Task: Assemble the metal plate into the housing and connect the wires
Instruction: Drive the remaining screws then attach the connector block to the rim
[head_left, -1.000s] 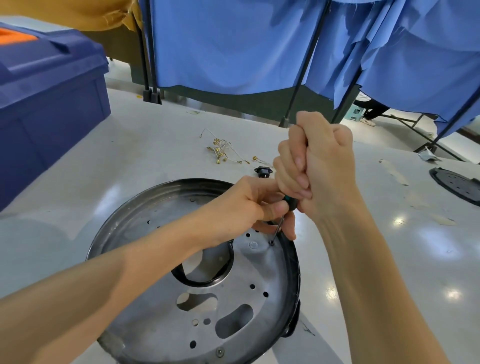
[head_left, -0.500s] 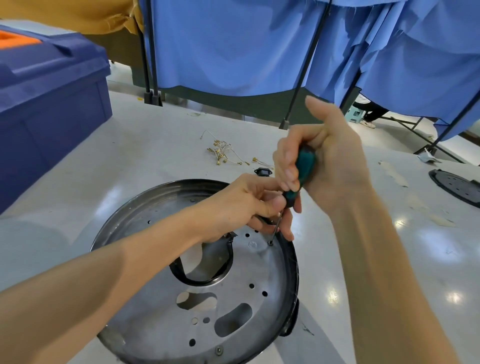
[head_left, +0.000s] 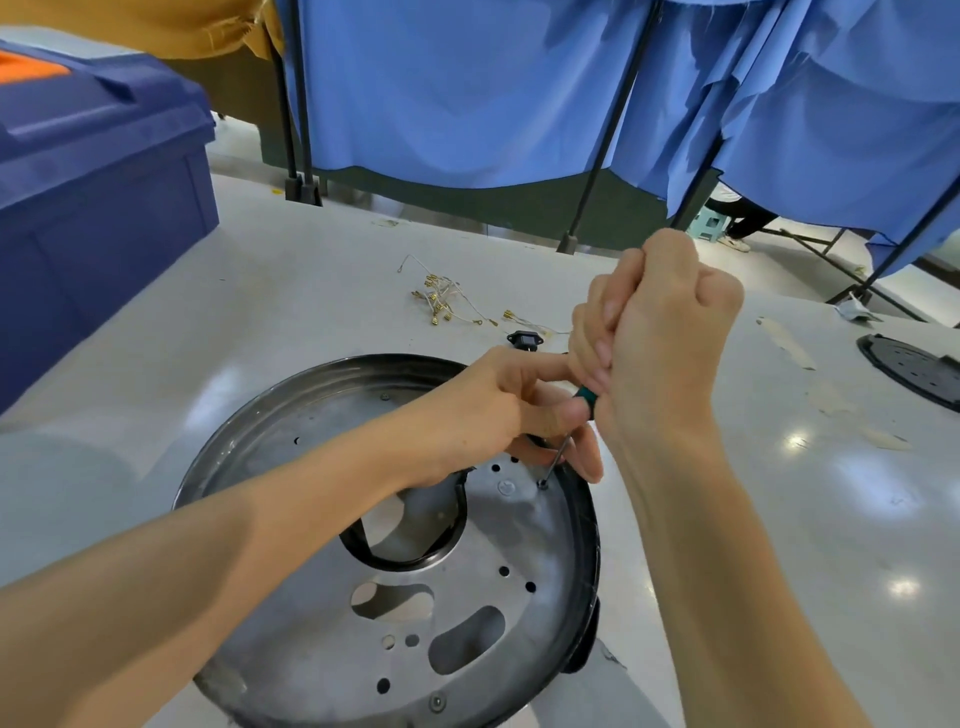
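The right hand (head_left: 660, 332) grips the screwdriver (head_left: 584, 397). The left hand (head_left: 498, 410) pinches its shaft, with the tip on a screw (head_left: 543, 484) in the metal plate (head_left: 493, 540). Next, likely: turn it tight.

Right grip (head_left: 660, 338) clasps a screwdriver (head_left: 586, 397), tip on the metal plate (head_left: 322, 649); left grip (head_left: 498, 410) alongside.

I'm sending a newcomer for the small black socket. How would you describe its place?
Find the round metal housing on the table. Just past its far rim, beside the right hand, lies the socket. It is black and blocky, unlike the gold-tipped wires behind it.
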